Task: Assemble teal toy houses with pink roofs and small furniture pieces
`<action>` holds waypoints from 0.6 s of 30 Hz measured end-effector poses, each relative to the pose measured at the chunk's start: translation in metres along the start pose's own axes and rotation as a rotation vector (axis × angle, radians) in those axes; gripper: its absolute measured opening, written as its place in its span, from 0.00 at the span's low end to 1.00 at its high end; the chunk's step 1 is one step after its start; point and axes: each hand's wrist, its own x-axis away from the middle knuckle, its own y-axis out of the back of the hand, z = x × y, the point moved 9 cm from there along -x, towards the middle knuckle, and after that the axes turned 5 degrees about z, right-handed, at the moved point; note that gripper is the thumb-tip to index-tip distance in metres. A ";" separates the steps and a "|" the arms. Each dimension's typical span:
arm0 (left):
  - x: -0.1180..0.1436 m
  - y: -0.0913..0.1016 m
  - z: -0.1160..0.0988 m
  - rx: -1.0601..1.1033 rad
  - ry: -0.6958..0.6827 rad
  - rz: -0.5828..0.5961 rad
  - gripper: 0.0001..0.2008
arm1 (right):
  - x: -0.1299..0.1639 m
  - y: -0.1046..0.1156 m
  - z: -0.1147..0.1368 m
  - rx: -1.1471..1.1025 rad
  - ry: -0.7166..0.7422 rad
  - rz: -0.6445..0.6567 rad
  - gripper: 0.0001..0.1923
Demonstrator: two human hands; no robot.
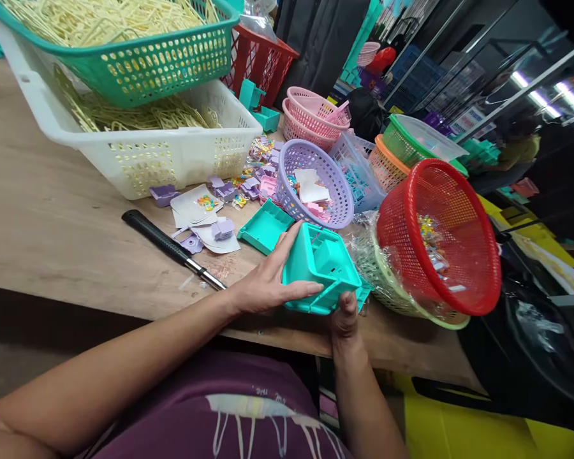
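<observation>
A teal plastic box-shaped toy part (321,262) sits at the near edge of the wooden table (52,223). My left hand (268,280) presses flat against its left side, fingers spread along it. From below, my right hand (344,315) holds its near bottom edge, thumb up against the plastic. Just behind lies a flat teal lid piece (264,227).
A black-handled tool (172,248) lies left of my hands. Small lilac parts (222,228) and cards are scattered behind. A lilac basket (316,191), a tilted red basket (440,236), a white crate (148,146), a green basket (138,57) and pink baskets (313,115) crowd the table.
</observation>
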 end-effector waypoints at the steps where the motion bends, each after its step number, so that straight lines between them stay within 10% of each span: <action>1: 0.001 -0.001 0.001 -0.003 0.008 0.014 0.56 | 0.000 0.000 0.000 -0.003 0.007 0.002 0.50; 18: 0.002 0.001 0.013 -0.012 0.067 0.031 0.49 | 0.002 0.001 -0.001 0.093 0.053 0.066 0.41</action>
